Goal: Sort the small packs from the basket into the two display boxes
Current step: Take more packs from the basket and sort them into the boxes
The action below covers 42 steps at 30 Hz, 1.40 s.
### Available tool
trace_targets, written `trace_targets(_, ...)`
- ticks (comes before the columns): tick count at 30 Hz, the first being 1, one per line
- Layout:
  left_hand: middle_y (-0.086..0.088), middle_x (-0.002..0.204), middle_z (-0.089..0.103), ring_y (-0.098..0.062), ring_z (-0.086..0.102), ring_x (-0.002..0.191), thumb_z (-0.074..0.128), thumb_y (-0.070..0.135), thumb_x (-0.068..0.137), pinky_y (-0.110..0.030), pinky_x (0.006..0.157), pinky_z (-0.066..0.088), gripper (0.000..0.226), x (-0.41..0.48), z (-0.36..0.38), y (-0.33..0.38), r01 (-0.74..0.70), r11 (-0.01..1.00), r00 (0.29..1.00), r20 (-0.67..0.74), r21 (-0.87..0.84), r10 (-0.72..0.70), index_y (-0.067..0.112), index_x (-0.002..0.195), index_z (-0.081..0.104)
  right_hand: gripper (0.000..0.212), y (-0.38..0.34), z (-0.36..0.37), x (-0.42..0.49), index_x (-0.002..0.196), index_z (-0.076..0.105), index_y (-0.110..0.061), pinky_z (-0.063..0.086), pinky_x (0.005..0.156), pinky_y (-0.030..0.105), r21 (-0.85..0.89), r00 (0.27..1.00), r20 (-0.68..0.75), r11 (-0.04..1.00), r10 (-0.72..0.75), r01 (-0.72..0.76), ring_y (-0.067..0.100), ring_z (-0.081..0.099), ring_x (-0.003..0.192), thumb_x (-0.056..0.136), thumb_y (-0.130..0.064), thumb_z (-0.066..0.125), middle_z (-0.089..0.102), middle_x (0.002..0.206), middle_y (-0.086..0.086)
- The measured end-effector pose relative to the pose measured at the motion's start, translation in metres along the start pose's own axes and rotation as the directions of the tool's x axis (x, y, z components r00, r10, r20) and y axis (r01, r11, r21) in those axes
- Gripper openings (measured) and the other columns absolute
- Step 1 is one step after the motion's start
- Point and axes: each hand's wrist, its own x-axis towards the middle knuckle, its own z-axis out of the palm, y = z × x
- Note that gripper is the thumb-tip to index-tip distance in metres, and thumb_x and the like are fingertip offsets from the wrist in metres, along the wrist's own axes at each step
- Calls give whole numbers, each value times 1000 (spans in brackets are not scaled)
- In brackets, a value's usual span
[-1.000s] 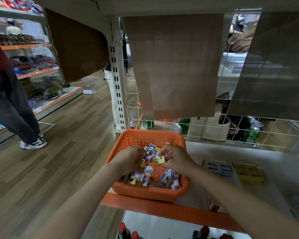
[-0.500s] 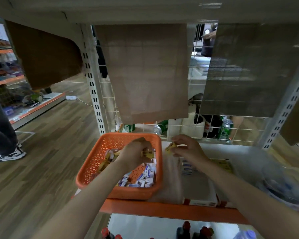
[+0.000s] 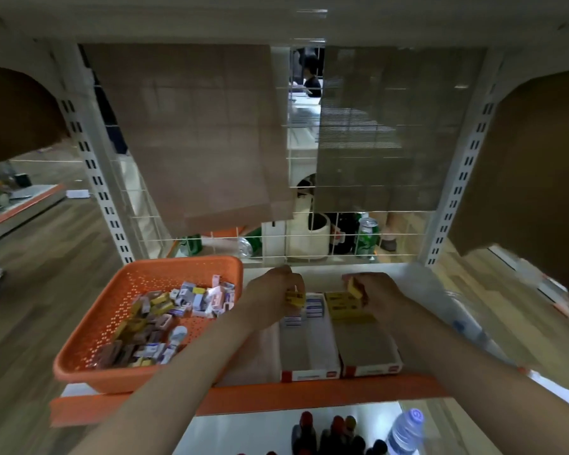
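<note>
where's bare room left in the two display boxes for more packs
Both are bare in front: the left box from its blue-and-white packs to its front wall, the right box from its yellow packs forward. Crowded: the back ends, under the left hand and right hand.

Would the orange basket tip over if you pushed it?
Probably it would slide, not tip: the orange basket is wide and shallow. It likely feels light, being perforated plastic holding only small packs. Near the shelf's front edge, it might fall.
</note>
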Motion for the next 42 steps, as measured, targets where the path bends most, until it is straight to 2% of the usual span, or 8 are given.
trace_targets(4, 2, 109, 52, -14, 52, 102, 70, 23, 79, -32, 82, 48, 29, 9, 8, 10, -20, 1000, 999, 40, 18, 20, 24, 107, 60, 16, 1, -26, 4, 70, 60, -6, 40, 55, 17, -249, 996, 64, 966, -54, 68, 17, 50, 67, 85, -1, 63, 53, 67, 5)
trace_targets(6, 3, 109, 51, -13, 51, 101, 68, 22, 81, -29, 80, 46, 27, 12, 11, 13, -29, 999, 999, 47, 18, 28, 24, 107, 60, 2, 5, -33, 6, 83, 61, 6, 39, 54, 15, -533, 989, 85, 833, -121, 147, 17, 49, 69, 82, 7, 60, 52, 76, 8)
trace_targets(9, 3, 110, 51, -14, 50, 101, 67, 22, 82, -27, 79, 43, 27, 15, 16, 15, -44, 999, 998, 54, 19, 43, 23, 108, 59, 30, 15, -41, 9, 108, 58, 4, 36, 60, 18, -740, 971, 121, 634, -206, 226, 22, 51, 91, 79, 2, 64, 55, 101, 13)
trace_targets(14, 4, 112, 49, -15, 50, 103, 69, 24, 81, -26, 79, 44, 32, 17, 25, 14, -46, 999, 996, 74, 14, 45, 23, 111, 57, 33, 27, -42, 13, 112, 49, -2, 33, 58, 12, -847, 937, 255, 412, -240, 336, 14, 47, 93, 83, -2, 63, 52, 107, 6)
trace_targets(19, 2, 115, 49, -15, 49, 106, 68, 26, 82, -29, 84, 45, 34, 18, 28, 17, -49, 998, 995, 87, 36, 45, 22, 114, 56, 38, 38, -42, 18, 117, 59, -14, 47, 95, 32, -865, 913, 281, 335, -297, 375, 21, 54, 116, 82, -1, 64, 58, 121, 3)
trace_targets(23, 3, 117, 49, -15, 50, 107, 67, 27, 83, -29, 86, 46, 33, 18, 30, 16, -43, 998, 995, 89, 34, 40, 22, 113, 57, 39, 38, -40, 15, 121, 53, -25, 39, 98, 36, -942, 917, 274, 113, -289, 317, 21, 52, 118, 84, -18, 64, 57, 122, -4)
trace_targets(31, 5, 118, 50, -14, 52, 107, 69, 27, 81, -25, 88, 47, 33, 18, 35, 5, -29, 1000, 997, 70, 3, 29, 24, 112, 58, 26, 53, -27, 25, 106, 67, -12, 47, 93, 31, -852, 886, 349, 289, -306, 436, 23, 57, 112, 83, -2, 62, 61, 118, 7)
trace_targets(42, 5, 114, 50, -15, 52, 104, 68, 26, 82, -23, 81, 44, 31, 19, 37, -3, -16, 1000, 997, 77, -6, 16, 23, 111, 58, 23, 72, -24, 35, 99, 67, -23, 42, 74, 17, -860, 861, 399, 198, -315, 470, 11, 60, 94, 82, -8, 63, 60, 109, -1)
